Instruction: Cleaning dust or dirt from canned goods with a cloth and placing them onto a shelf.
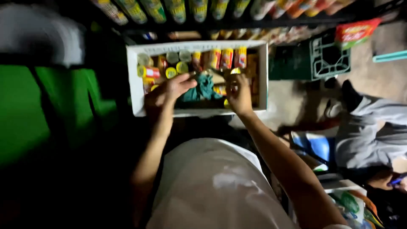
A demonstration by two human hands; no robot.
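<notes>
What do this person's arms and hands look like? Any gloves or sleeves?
Both arms are bare from the hands up to at least the elbows, with no sleeves showing. The left hand and right hand wear no gloves; no watch or rings are visible. A white garment covers the torso.

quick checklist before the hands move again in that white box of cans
1. Left hand free to move: ok, it lies open over the cans at the box's left side, fingers spread.
2. Right hand grip: cannot tell, it curls near a yellow-lidded can, contact blurred.
3. Teal cloth clear of the hands: not ok, it lies bunched between them.
4. Cans in the white box upright: not ok, several lie on their sides.
5. Room at the right: not ok, another person sits close by.
6. Light: not ok, dim scene.
</notes>
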